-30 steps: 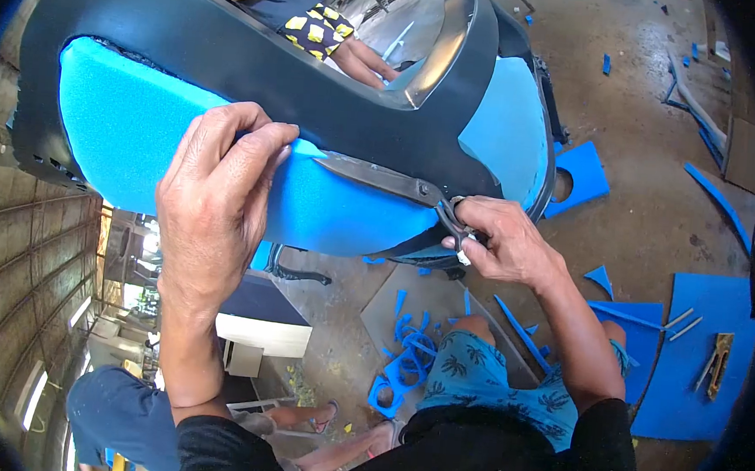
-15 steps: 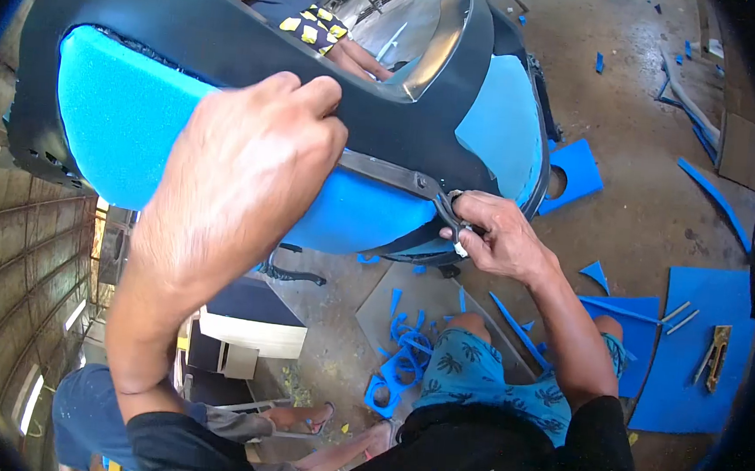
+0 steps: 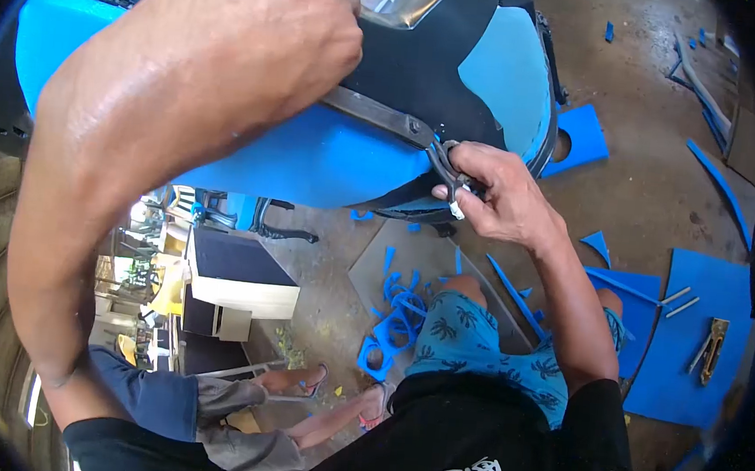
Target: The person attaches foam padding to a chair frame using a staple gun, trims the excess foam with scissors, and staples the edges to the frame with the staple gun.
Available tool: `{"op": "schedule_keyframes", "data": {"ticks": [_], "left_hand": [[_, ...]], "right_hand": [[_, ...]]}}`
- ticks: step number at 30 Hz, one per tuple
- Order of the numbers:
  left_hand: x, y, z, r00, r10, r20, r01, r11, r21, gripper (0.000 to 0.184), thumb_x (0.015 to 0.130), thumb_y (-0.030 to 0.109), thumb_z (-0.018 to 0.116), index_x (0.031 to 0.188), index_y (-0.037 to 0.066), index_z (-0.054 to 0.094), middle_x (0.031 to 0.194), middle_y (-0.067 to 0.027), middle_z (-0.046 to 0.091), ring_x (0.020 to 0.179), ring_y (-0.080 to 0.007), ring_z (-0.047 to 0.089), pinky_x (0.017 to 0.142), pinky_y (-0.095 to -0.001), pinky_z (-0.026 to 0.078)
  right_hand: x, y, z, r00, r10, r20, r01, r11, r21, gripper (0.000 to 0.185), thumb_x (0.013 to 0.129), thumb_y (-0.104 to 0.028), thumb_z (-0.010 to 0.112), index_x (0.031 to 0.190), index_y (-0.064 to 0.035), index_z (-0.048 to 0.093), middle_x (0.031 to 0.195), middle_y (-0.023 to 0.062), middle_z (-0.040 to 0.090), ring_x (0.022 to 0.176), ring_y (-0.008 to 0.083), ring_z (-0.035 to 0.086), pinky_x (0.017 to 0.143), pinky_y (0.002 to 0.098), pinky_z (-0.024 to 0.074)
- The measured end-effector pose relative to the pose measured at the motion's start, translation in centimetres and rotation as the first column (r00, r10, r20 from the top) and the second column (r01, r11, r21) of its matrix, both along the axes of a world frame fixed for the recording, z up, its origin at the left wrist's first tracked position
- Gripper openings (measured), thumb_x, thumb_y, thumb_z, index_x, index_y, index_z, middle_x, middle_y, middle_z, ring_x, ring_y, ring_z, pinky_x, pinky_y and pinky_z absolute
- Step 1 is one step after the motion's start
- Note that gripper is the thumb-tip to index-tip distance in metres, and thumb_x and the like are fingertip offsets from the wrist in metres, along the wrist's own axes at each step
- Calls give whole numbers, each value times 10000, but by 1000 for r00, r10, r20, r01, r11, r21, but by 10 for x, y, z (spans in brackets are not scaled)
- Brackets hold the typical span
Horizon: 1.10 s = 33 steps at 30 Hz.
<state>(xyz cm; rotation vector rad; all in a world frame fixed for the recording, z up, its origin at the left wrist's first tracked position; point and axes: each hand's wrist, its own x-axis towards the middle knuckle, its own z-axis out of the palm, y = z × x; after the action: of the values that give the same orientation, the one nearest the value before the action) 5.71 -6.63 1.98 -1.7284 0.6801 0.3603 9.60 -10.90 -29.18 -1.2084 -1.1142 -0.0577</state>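
Black-handled scissors (image 3: 384, 118) are in my right hand (image 3: 503, 192), its fingers wrapped round the handles. Their blades look closed and lie along the seam between the blue foam (image 3: 313, 157) and the black frame (image 3: 423, 85) of a large curved seat. My left hand (image 3: 269, 35) is over the frame, near the blade end, with its back to the camera. Its fingers are curled out of sight, so anything in them is hidden. The scissor tips are hidden behind this hand. A lighter blue panel (image 3: 513, 79) fills the frame's right part.
Blue foam scraps (image 3: 397, 324) and a blue sheet (image 3: 694, 345) with a metal tool (image 3: 713, 351) lie on the floor. A dark box-like piece (image 3: 244, 266) stands lower left. Another person (image 3: 156, 404) is at the lower left, legs stretched towards the middle.
My left hand has left the foam strip by the blade tips and moved up across the black frame. The view has shifted, so the seat sits higher. My right hand still holds the scissors.
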Motion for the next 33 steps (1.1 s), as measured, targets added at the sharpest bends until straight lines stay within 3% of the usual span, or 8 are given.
{"op": "schedule_keyframes", "data": {"ticks": [4,10,18,21,26,33], "left_hand": [[-3,1,5,994,102,32,-102,995,-17,84,809,67,622,786,12,680,920,-124,648,923,-291,673,812,-397,555],[-5,3,4,990,140,-3,-140,984,-107,82,805,72,627,786,12,680,911,-126,649,906,-297,672,803,-401,555],[0,9,9,985,172,-21,-173,965,-198,81,801,78,633,785,13,679,900,-129,649,883,-305,671,790,-406,554],[1,10,9,983,180,-28,-182,959,-217,81,799,80,635,785,13,678,895,-130,650,875,-308,670,786,-408,554],[2,14,11,980,198,-35,-201,947,-249,81,796,84,639,785,13,678,888,-131,650,860,-314,669,778,-411,554],[4,14,14,976,217,-29,-216,931,-295,83,792,90,645,784,14,677,878,-133,651,840,-321,668,768,-416,554]], "right_hand": [[-2,3,0,1000,15,-26,-15,1000,3,157,800,-52,651,873,8,524,806,172,568,746,374,577,677,445,486],[-1,6,0,998,-56,17,56,998,-15,180,819,-76,667,877,-1,515,780,174,517,720,382,539,670,453,465],[-5,11,-6,998,-62,-4,62,994,86,165,824,-46,660,867,4,509,767,175,500,710,376,525,654,457,448],[-9,9,-6,991,26,-132,-15,996,88,172,813,-47,658,861,7,501,760,173,496,701,367,521,651,457,448],[-7,9,-4,998,-49,-28,50,998,32,182,800,-98,647,857,5,509,753,163,491,686,345,505,641,440,444],[-4,6,12,998,-27,-53,29,999,41,197,799,-123,652,857,-1,508,751,161,499,690,341,503,653,450,443]]}}
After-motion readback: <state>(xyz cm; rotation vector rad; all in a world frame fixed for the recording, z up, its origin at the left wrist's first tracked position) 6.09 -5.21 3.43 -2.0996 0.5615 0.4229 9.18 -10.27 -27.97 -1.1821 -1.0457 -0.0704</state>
